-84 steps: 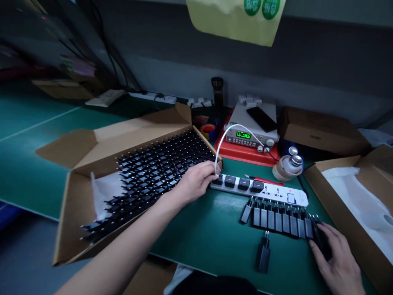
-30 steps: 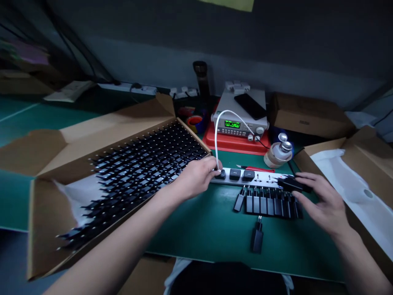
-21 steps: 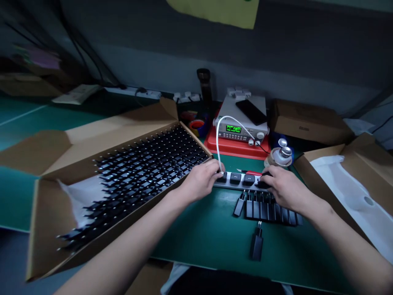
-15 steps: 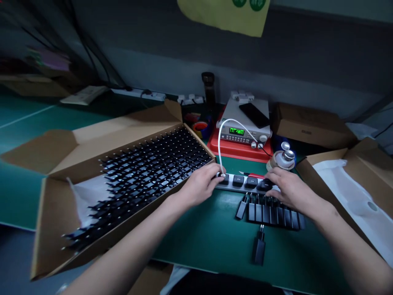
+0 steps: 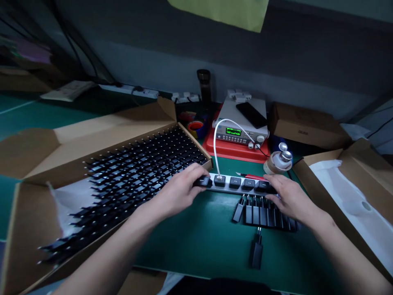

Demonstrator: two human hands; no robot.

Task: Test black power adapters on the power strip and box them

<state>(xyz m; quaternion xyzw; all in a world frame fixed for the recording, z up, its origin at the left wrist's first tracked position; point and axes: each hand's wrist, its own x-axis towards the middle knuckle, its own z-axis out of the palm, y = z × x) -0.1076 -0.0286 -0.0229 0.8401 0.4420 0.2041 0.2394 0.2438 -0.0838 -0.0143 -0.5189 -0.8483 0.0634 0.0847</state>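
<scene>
A white power strip lies on the green table with black plug-in chargers standing in its sockets. My left hand is closed on a black charger at the strip's left end. Beside it, a charger has a white cable plugged into its port. My right hand has its thumb and fingers around a black charger at the right end, partly hiding it. In front of the strip is a row of loose chargers, with a single charger nearer me.
An open carton full of black chargers stands left. Behind the strip, a meter with a green display sits on a red tray. A red-handled knife, a pump bottle and another open carton are nearby.
My left hand has moved left from the cabled charger to the charger at the strip's end. My right hand stays at the right end. The view has shifted slightly, and the meter's display reads differently.
</scene>
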